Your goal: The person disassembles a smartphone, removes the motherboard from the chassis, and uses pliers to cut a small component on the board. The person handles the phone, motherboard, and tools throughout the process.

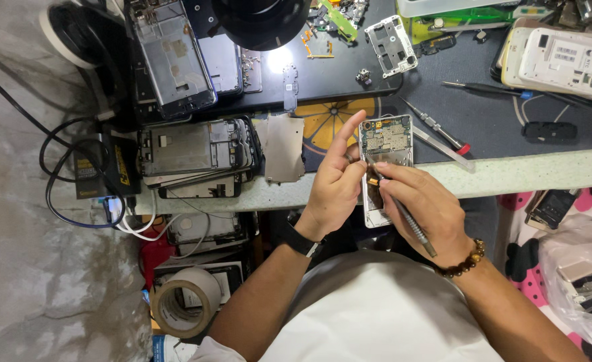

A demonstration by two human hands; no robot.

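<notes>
**Opened phone under tool work at bench edge**

An opened phone, back cover off and its circuit board showing, is sitting just right of frame centre, overhanging the pale front edge of the workbench. The left hand is gripping it along its left side, index finger stretching up toward 12 o'clock past the phone's top corner, the remaining fingers curling round the frame. The right hand is closing in a pen grip on a slim metal tool; the tip is meeting the phone's interior near mid-body, while the handle is trailing toward 5 o'clock across the wrist. A black band is circling the left wrist and a brown bead bracelet the right.

At 9 o'clock from the phone, a grey metal plate is lying flat, and beyond it a stack of stripped phone frames is resting on the bench. At 11 o'clock another bare frame is leaning on a dark tray. At 2 o'clock a screwdriver with a red collar is lying just beside the phone, and farther out at 2 o'clock white phone shells are piling up. At 7 o'clock, below the bench, a roll of tape is sitting among clutter. Black cables are looping at far 9 o'clock.
</notes>
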